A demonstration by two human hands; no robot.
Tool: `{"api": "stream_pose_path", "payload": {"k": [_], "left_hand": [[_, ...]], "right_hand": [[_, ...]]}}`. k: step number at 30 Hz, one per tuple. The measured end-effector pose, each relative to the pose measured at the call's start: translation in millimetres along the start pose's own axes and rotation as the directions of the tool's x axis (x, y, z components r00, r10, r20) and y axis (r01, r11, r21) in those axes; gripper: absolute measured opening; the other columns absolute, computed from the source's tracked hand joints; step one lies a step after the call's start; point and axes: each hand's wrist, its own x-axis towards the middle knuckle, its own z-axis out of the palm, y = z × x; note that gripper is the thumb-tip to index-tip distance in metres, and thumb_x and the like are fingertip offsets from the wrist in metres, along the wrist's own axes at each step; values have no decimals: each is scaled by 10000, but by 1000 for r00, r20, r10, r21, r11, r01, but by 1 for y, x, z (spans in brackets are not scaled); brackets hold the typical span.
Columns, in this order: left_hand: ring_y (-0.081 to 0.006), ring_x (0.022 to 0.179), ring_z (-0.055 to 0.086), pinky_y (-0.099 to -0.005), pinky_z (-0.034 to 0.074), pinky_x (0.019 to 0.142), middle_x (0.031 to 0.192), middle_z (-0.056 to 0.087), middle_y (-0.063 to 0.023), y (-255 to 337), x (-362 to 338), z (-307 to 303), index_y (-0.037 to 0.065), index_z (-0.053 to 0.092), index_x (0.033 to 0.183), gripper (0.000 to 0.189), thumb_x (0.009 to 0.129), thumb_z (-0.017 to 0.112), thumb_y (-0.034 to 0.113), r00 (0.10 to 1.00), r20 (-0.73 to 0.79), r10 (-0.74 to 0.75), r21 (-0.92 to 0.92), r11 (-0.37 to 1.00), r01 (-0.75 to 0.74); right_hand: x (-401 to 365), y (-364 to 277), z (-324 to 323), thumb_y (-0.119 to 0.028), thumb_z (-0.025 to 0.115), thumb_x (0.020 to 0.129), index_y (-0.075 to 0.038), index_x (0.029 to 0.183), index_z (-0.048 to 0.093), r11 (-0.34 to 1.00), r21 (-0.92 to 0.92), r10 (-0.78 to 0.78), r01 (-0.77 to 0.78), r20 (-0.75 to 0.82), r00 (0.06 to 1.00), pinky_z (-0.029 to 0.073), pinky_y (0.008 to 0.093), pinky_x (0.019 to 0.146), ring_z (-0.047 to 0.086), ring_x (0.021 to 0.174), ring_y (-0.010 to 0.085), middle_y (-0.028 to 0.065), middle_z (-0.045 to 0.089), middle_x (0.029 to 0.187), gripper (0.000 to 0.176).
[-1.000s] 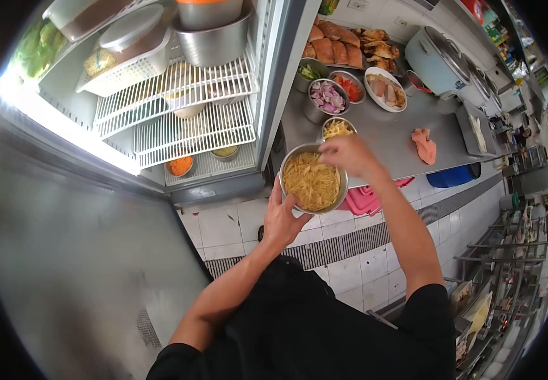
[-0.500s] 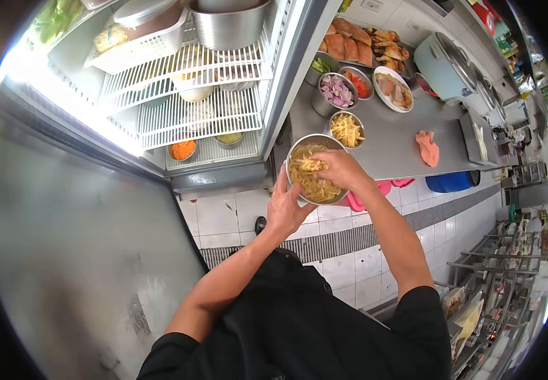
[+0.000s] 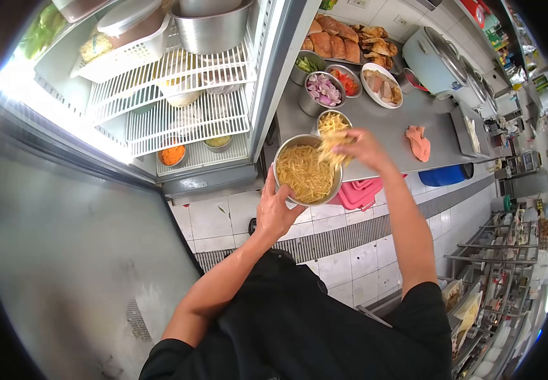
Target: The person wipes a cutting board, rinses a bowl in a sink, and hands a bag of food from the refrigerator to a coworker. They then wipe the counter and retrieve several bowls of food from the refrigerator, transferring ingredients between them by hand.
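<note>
My left hand (image 3: 275, 212) grips the side of a round metal bowl (image 3: 339, 185) full of thin, pale yellow strips (image 3: 305, 174) that look like shredded potato. My right hand (image 3: 364, 151) is closed on a handful of the same strips (image 3: 334, 151), some dangling below the fingers. That hand is above the bowl's right rim, near a smaller metal cup (image 3: 350, 121) on the counter, which also holds yellow strips (image 3: 331, 121). The handful partly hides the cup's front. Right behind the cup stands a metal container of chopped red onion (image 3: 324, 90).
On the steel counter (image 3: 375, 136) are chopped red peppers (image 3: 345, 81), a white dish of meat (image 3: 383, 87), roasted meat (image 3: 378, 47), a pink cloth (image 3: 418, 143) and a large cooker (image 3: 435, 60). An open lit fridge (image 3: 185, 130) stands left. Below sits a pink container (image 3: 359, 193).
My right hand has lifted out of the bowl with a handful of strips and moved right, toward the small cup. The left hand still holds the bowl. The view has shifted slightly.
</note>
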Motion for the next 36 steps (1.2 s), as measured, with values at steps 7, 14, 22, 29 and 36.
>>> {"api": "stream_pose_path", "payload": {"k": [7,14,22,29,36], "left_hand": [[-452,1364,341,-484,447,981,1547,174,-285,0,0,1,83,571,850,345,713,817,284,1000,14,-8,-1,1000,8],[-456,1354,354,-490,452,970,1547,183,-278,1,0,-1,76,571,849,342,709,817,269,1000,6,-17,-24,1000,17],[-463,1321,393,-491,468,944,1539,197,-281,0,1,0,71,575,849,345,700,823,260,1000,-10,9,21,1000,-9],[-469,1323,390,-482,458,965,1531,200,-299,1,2,-2,67,579,844,345,693,828,253,1000,7,-5,-16,1000,5],[-466,1321,393,-482,463,956,1537,194,-288,4,1,-1,67,577,833,337,704,819,261,999,17,-28,-12,1000,28]], "right_hand": [[75,50,-34,-165,709,818,-116,1161,669,681,-732,-243,-8,-236,941,537,357,802,678,881,252,74,697,1022,348],[65,73,6,-178,607,859,-154,1202,636,588,-801,-433,113,-194,880,483,403,929,553,1126,296,57,580,1235,344],[68,77,7,-307,554,937,-159,1193,648,599,-800,-365,36,-233,901,469,405,958,553,1154,298,72,576,1294,309],[66,80,3,-300,517,963,-132,1216,633,714,-691,-433,110,-313,845,476,390,947,580,1140,312,124,590,1288,325],[67,90,16,-355,533,956,-77,1223,618,737,-667,-499,107,-431,752,449,394,978,552,1172,341,159,580,1291,395]]}}
